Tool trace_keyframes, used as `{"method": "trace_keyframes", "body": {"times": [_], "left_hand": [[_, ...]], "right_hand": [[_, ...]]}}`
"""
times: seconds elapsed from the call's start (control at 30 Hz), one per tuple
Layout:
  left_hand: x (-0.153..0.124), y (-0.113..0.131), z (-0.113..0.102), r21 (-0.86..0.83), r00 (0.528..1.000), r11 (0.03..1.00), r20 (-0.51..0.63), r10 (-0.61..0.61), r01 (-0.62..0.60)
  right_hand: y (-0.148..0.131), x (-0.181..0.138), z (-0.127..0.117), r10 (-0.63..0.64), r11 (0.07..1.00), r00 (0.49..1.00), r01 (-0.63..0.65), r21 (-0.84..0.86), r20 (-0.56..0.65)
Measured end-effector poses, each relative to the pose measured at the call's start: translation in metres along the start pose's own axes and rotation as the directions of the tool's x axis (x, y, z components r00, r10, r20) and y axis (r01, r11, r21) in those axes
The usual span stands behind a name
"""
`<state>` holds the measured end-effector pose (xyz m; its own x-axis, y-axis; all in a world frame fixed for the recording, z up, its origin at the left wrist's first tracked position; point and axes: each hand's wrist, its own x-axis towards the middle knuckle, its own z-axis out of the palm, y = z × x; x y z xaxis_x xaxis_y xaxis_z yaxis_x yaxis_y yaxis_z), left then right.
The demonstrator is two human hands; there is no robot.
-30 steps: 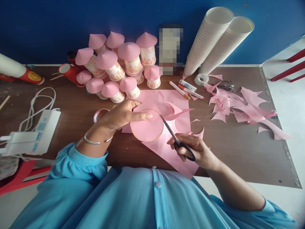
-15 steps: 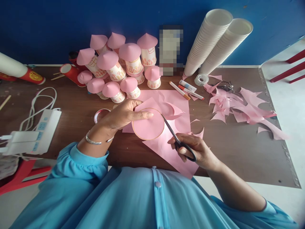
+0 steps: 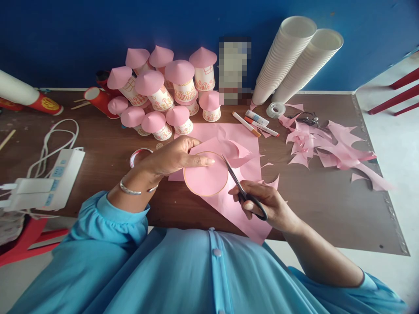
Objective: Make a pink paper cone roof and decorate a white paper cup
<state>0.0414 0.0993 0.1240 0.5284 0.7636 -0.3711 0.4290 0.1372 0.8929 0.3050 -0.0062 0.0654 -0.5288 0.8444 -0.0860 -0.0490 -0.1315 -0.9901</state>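
My left hand (image 3: 170,157) pinches a pink paper circle (image 3: 205,178) with an orange drawn outline, thumb above and forefinger laid across its top. The circle is still joined to a larger pink sheet (image 3: 240,192) lying on the brown table. My right hand (image 3: 265,205) grips black-handled scissors (image 3: 244,189), whose blades reach up to the circle's right edge. A curled pink offcut (image 3: 244,155) hangs just beyond the blades.
Several paper cups with pink cone roofs (image 3: 163,96) stand at the back. Two stacks of white cups (image 3: 294,56) lean on the blue wall. Markers (image 3: 253,124), a tape roll (image 3: 275,109), pink scraps (image 3: 330,148), a power strip (image 3: 55,179) and a small round lid (image 3: 139,155) lie around.
The scissor blades have advanced a little along the circle's right edge, and the left hand has turned the circle slightly. The view shifted a bit to the right.
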Motion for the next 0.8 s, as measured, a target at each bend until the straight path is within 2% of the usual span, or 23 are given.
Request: {"method": "trace_keyframes", "body": {"times": [0.17,0.37,0.8], "left_hand": [[0.0009,-0.0001,-0.0011,-0.016,0.999,1.0,0.032,-0.02,0.021],[0.0024,0.0032,-0.0021,0.053,1.0,0.999,-0.024,0.005,-0.004],[0.0062,0.0009,-0.0065,0.072,1.0,0.997,-0.004,0.008,-0.008]], "right_hand": [[-0.0007,0.0008,0.0006,-0.005,1.0,1.0,0.005,0.026,-0.005],[0.0016,0.001,-0.0005,-0.003,1.0,1.0,0.003,0.021,-0.008],[0.002,0.0019,-0.0033,0.004,1.0,1.0,-0.004,0.022,-0.003]]}}
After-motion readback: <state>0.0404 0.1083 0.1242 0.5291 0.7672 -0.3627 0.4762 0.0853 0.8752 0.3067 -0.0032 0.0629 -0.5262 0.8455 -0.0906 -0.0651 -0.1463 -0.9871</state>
